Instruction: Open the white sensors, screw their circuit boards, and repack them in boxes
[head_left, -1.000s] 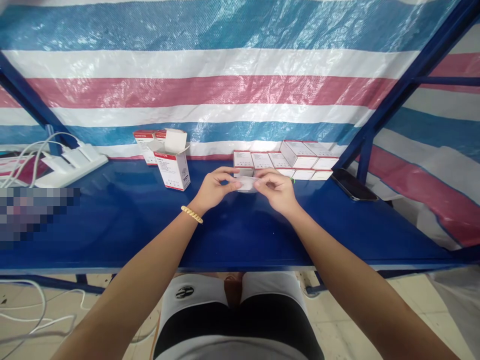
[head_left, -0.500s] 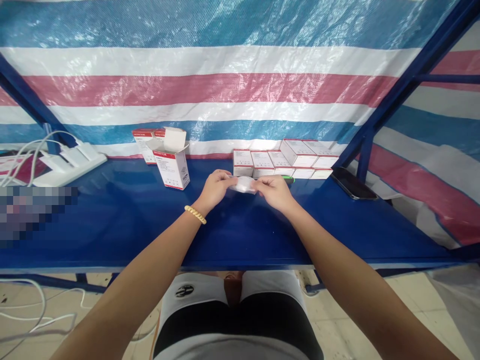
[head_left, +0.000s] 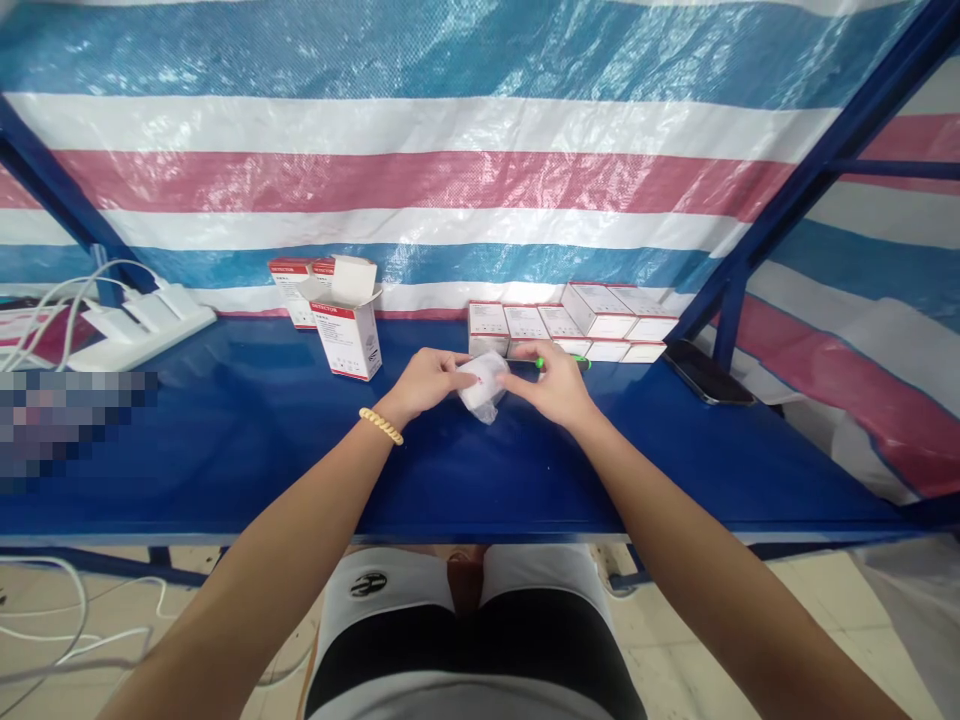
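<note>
Over the middle of the blue table (head_left: 225, 450), my left hand (head_left: 422, 384) and my right hand (head_left: 553, 385) meet, fingers closed on a small clear plastic pouch (head_left: 484, 384) that holds something white. The pouch hangs between the two hands, a little above the table. A bead bracelet (head_left: 381, 425) circles my left wrist. Behind my right hand lies a pen-like thing with a green tip (head_left: 559, 362). To the left stands an open white and red carton (head_left: 343, 320), its flap up. A row of shut white cartons (head_left: 570, 325) lies just beyond my hands.
A white power strip (head_left: 139, 330) with plugs and cables sits at the far left. A dark phone (head_left: 705, 372) lies at the right by a blue frame post (head_left: 731, 310). A striped tarp (head_left: 450, 150) closes the back. Another red-topped carton (head_left: 289, 285) stands behind the open one.
The pouch was held stretched flat between my fingertips; now it hangs bunched and lower, turned more upright. Both hands have shifted slightly toward me.
</note>
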